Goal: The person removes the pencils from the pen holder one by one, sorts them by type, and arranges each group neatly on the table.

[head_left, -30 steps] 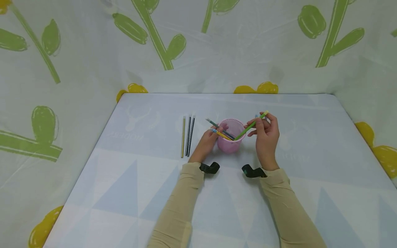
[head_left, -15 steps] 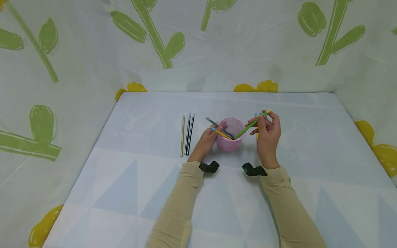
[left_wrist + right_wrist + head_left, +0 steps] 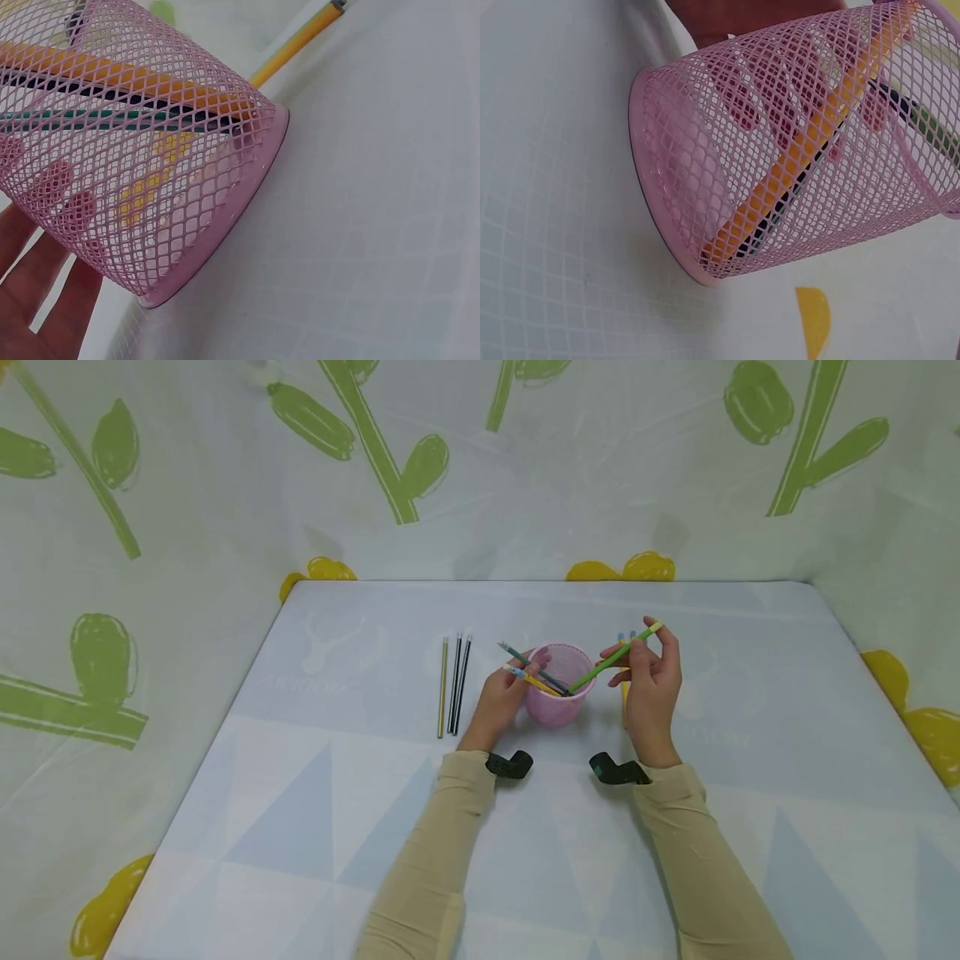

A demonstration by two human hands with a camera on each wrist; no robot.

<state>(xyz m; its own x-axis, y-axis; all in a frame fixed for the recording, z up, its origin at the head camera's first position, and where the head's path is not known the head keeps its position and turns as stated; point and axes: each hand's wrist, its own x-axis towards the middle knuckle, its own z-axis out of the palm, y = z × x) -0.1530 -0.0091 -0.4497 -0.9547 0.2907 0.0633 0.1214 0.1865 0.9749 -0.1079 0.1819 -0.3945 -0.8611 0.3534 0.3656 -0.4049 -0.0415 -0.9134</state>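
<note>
A pink mesh pencil cup (image 3: 551, 712) stands tilted on the table, its mouth leaning up. My left hand (image 3: 497, 700) holds it round its left side, and the fingers show through the mesh in the left wrist view. Inside lean a dark teal pencil (image 3: 514, 653) and a yellow-orange pencil (image 3: 810, 139). Between thumb and fingers, my right hand (image 3: 654, 697) pinches a green pencil (image 3: 611, 658) near its upper part. The dark point of that pencil is at the cup's mouth. Behind the right hand lie yellow pencils (image 3: 624, 693) with blue ends, partly hidden.
Left of the cup, a gold pencil (image 3: 442, 693) and two black pencils (image 3: 454, 685) lie side by side on the table (image 3: 360, 677). A white cloth with green leaf shapes (image 3: 311, 422) hangs behind the table's back edge.
My right hand has shifted slightly right and away with the green pencil, and its index finger has lifted toward the pencil's end. The left hand and cup have hardly moved.
</note>
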